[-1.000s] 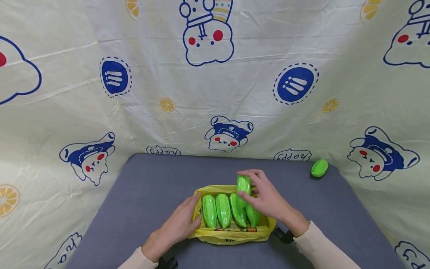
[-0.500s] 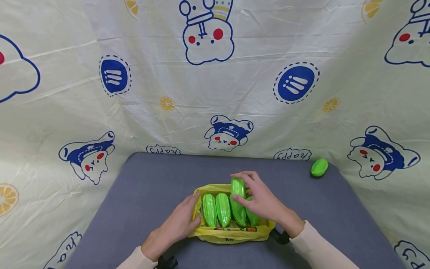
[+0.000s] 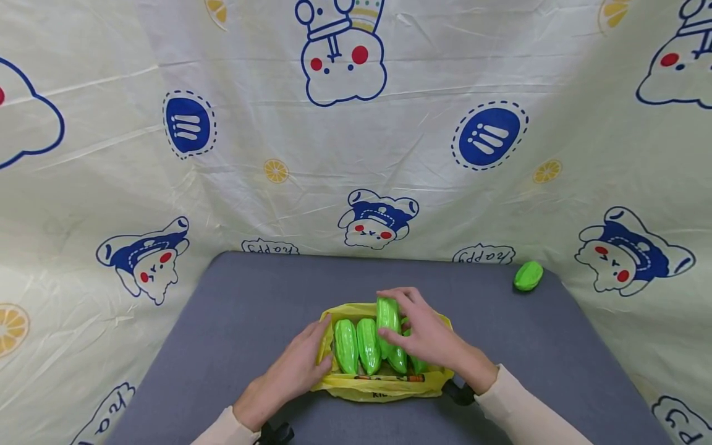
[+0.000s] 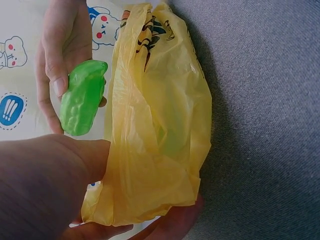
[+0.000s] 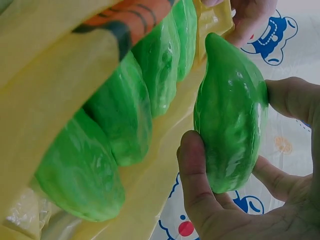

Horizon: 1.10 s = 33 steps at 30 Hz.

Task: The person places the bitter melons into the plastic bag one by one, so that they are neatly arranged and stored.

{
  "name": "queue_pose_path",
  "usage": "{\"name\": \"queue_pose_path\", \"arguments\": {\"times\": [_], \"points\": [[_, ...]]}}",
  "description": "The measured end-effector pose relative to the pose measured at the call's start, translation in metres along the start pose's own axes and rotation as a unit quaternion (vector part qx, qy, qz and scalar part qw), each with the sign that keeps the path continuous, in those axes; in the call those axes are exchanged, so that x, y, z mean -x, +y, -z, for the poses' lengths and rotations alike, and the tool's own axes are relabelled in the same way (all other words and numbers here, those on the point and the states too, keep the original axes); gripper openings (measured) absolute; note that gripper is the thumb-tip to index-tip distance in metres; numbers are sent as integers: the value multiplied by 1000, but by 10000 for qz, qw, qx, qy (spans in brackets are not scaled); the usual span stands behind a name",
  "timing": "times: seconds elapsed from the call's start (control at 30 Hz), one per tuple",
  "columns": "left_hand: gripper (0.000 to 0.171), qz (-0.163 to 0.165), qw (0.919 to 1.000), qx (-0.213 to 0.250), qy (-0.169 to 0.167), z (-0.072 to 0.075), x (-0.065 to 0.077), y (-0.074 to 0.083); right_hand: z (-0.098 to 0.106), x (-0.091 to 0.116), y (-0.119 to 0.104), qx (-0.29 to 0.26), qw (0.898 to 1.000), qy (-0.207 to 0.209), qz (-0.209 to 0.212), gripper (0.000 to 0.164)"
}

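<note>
A yellow plastic bag (image 3: 384,390) lies on its base with its mouth spread open upward. Inside it stand several glossy green, ridged gourds (image 3: 347,347) in a row. My right hand (image 3: 425,327) holds another green gourd (image 5: 232,117) between thumb and fingers, upright above the row at the bag's right half. In the right wrist view its pointed tip faces up and it is apart from the others. My left hand (image 3: 297,364) grips the left end of the bag, thumb on one side and fingers on the other; the bag (image 4: 160,115) partly hides those fingers.
A single green gourd (image 3: 528,276) lies at the far right corner of the grey table (image 3: 278,284). Behind the table hangs a pale printed sheet (image 3: 233,204). Black wrist straps (image 3: 460,392) sit at both wrists.
My right hand has moved left with the gourd, from over the bag's right end toward the middle of the row. The left hand stays on the bag's left end.
</note>
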<state>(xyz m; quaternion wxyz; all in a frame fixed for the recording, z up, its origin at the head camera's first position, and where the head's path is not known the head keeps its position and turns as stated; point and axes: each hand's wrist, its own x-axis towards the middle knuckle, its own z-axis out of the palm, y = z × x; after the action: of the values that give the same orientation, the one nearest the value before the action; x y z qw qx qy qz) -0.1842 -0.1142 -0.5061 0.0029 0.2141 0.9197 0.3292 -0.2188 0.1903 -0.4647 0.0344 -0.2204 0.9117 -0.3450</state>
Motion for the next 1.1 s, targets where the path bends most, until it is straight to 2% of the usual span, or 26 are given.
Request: {"name": "queue_pose_path", "arguments": {"times": [0.33, 0.63, 1.1], "points": [[80, 28, 10000, -22, -48, -1, 0, 2, -5, -1, -5, -46, 9997, -216, 119, 72], [80, -88, 10000, 8, 19, 1, 1, 4, -11, -2, -12, -20, 9993, -277, 235, 72], [80, -57, 10000, -24, -32, 1, 1, 4, -23, -7, -16, -72, 9988, -408, 268, 74]]}}
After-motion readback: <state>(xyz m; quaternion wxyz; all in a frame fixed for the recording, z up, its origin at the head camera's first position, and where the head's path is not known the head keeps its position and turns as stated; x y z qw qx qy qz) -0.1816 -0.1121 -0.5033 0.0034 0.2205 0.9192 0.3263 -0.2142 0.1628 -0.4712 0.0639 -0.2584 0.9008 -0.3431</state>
